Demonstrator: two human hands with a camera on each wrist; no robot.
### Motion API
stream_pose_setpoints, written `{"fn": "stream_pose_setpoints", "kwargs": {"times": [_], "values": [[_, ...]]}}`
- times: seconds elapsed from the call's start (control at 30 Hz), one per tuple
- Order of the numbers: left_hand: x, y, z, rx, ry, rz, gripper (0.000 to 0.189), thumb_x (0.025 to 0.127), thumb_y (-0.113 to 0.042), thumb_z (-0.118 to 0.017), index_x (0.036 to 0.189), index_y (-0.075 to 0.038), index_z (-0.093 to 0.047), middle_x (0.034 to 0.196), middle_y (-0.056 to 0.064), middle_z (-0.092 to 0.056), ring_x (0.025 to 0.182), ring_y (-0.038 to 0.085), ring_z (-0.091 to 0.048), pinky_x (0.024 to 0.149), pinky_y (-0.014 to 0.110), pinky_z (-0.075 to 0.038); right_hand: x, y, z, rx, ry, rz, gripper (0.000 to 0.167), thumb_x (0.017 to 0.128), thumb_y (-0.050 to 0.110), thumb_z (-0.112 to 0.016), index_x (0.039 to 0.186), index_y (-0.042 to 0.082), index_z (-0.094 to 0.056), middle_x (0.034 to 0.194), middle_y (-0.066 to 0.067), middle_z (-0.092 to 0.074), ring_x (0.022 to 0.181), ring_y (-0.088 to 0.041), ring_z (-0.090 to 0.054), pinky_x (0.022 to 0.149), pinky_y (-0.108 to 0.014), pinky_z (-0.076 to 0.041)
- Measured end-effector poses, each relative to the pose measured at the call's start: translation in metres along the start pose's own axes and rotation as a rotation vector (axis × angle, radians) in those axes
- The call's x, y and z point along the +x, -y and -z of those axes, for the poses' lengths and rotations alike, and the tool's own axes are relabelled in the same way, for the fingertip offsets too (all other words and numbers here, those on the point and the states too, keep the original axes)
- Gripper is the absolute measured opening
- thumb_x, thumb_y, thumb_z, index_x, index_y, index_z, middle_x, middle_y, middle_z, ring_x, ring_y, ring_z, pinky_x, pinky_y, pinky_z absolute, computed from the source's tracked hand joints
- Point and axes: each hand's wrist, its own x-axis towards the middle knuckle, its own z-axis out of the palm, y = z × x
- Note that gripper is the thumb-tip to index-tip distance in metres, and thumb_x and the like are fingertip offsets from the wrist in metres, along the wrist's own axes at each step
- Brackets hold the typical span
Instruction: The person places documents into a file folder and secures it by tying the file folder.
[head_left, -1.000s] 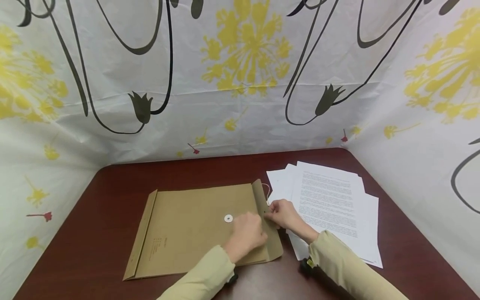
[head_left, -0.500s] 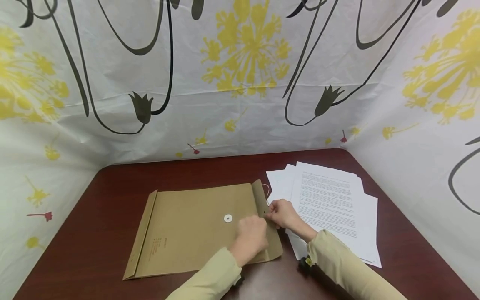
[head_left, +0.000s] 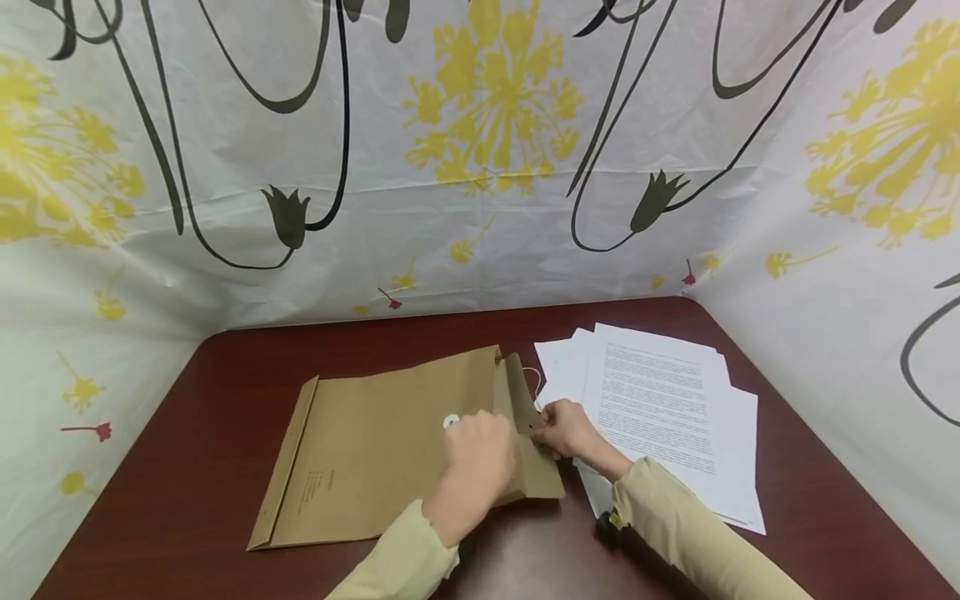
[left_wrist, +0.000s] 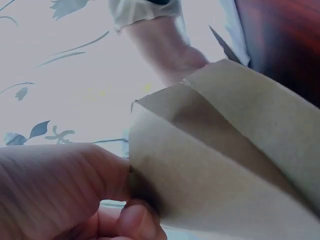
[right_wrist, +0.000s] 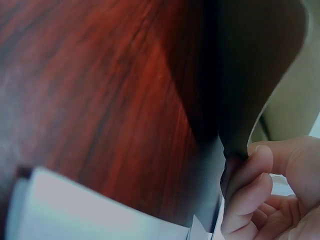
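Observation:
A brown paper envelope [head_left: 375, 450] lies on the dark red table [head_left: 225, 375], its flap [head_left: 525, 417] at the right end. My left hand [head_left: 480, 454] pinches the top layer of the envelope's mouth [left_wrist: 200, 165] and lifts it off the table. My right hand [head_left: 566, 427] pinches the flap's edge [right_wrist: 250, 100] from the right side. A white string button [head_left: 450, 422] on the envelope peeks out beside the left hand. A thin string [head_left: 534, 382] hangs from the flap.
A loose stack of printed white sheets [head_left: 660, 408] lies on the table right of the envelope, by the right forearm. A floral-print plastic curtain [head_left: 480, 150] walls in the table at the back and both sides.
The left hand has slid left and raised the envelope's upper layer, so the mouth by the flap now gapes. The right hand has kept its pinch on the flap.

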Motion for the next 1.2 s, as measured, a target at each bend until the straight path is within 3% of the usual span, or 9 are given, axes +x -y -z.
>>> {"fn": "stream_pose_setpoints", "kwargs": {"times": [0.2, 0.53, 0.67, 0.93, 1.2], "values": [[-0.006, 0.008, 0.009, -0.004, -0.103, -0.004, 0.025, 0.069, -0.015, -0.070, 0.052, -0.014, -0.052, 0.051, 0.000, -0.052, 0.045, 0.016, -0.049, 0.038, 0.028, -0.036, 0.000, 0.001, 0.000, 0.011, 0.007, -0.036, 0.026, 0.073, 0.002, -0.071, 0.058, 0.007, -0.051, 0.039, 0.003, -0.046, 0.030, -0.004, -0.042, 0.033, -0.020, -0.036], [-0.006, 0.011, 0.008, -0.038, -0.122, -0.026, 0.027, 0.072, -0.017, -0.069, 0.052, -0.013, -0.053, 0.051, 0.002, -0.052, 0.047, 0.019, -0.049, 0.038, 0.029, -0.037, -0.001, -0.001, -0.001, 0.011, -0.002, -0.073, 0.027, 0.074, 0.002, -0.071, 0.058, 0.007, -0.050, 0.040, 0.001, -0.047, 0.031, -0.005, -0.043, 0.034, -0.021, -0.039], [-0.003, 0.009, 0.000, -0.058, -0.060, -0.044, 0.025, 0.075, -0.018, -0.068, 0.054, -0.012, -0.055, 0.053, 0.002, -0.053, 0.047, 0.019, -0.053, 0.038, 0.030, -0.038, -0.001, 0.001, -0.002, 0.043, 0.026, -0.076, 0.024, 0.076, 0.005, -0.071, 0.061, 0.007, -0.052, 0.041, 0.000, -0.048, 0.032, -0.006, -0.043, 0.034, -0.021, -0.039], [0.003, -0.004, -0.021, -0.041, 0.139, -0.070, 0.014, 0.075, -0.014, -0.065, 0.062, -0.010, -0.059, 0.056, 0.001, -0.050, 0.048, 0.015, -0.050, 0.040, 0.029, -0.039, -0.003, -0.004, -0.002, 0.106, 0.044, -0.038, 0.019, 0.078, 0.007, -0.071, 0.067, 0.006, -0.055, 0.042, 0.001, -0.049, 0.033, -0.006, -0.045, 0.035, -0.022, -0.039], [0.005, -0.011, -0.038, -0.044, 0.159, -0.127, 0.014, 0.074, -0.014, -0.066, 0.062, -0.010, -0.060, 0.059, 0.003, -0.053, 0.052, 0.017, -0.054, 0.043, 0.030, -0.042, -0.009, -0.019, 0.018, 0.127, 0.012, 0.013, 0.008, 0.081, 0.009, -0.067, 0.082, 0.003, -0.063, 0.051, -0.001, -0.056, 0.040, -0.011, -0.052, 0.040, -0.027, -0.045]]}}
